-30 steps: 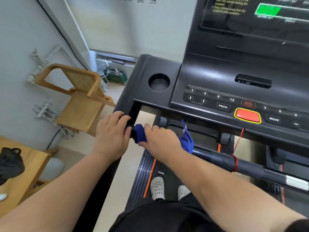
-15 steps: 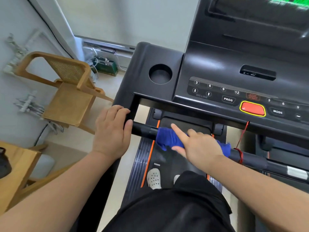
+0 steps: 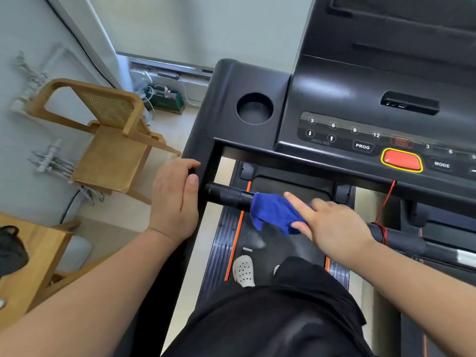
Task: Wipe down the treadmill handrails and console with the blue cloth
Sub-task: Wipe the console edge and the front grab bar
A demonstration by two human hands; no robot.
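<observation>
The blue cloth (image 3: 273, 213), pinched round the crossbar (image 3: 224, 195) by the right hand (image 3: 332, 225), protrudes left of it, while the side rail (image 3: 210, 161) is gripped by the left hand (image 3: 175, 202).

Left hand (image 3: 175, 199): wraps the side handrail (image 3: 203, 161) at the console's (image 3: 360, 99) near-left corner, fingers outside, thumb inside.
Front crossbar (image 3: 224, 195): starts just right of the left thumb and runs rightward under the right hand (image 3: 332, 228).
Cloth (image 3: 273, 212): draped over the crossbar, held there by the right hand, index finger on top, thumb beneath.
Cup holder (image 3: 254, 108): sunk in the console, beyond the left fingers.
Button panel (image 3: 355, 136): beyond the right fingers, right of the cup holder.
Safety cord (image 3: 385, 202): hangs from the console to the crossbar, wound there right of the right hand.
Chair (image 3: 110, 150): on the floor, left of the left fingers.
Shoe (image 3: 243, 270): on the belt (image 3: 283, 243), below the cloth.
</observation>
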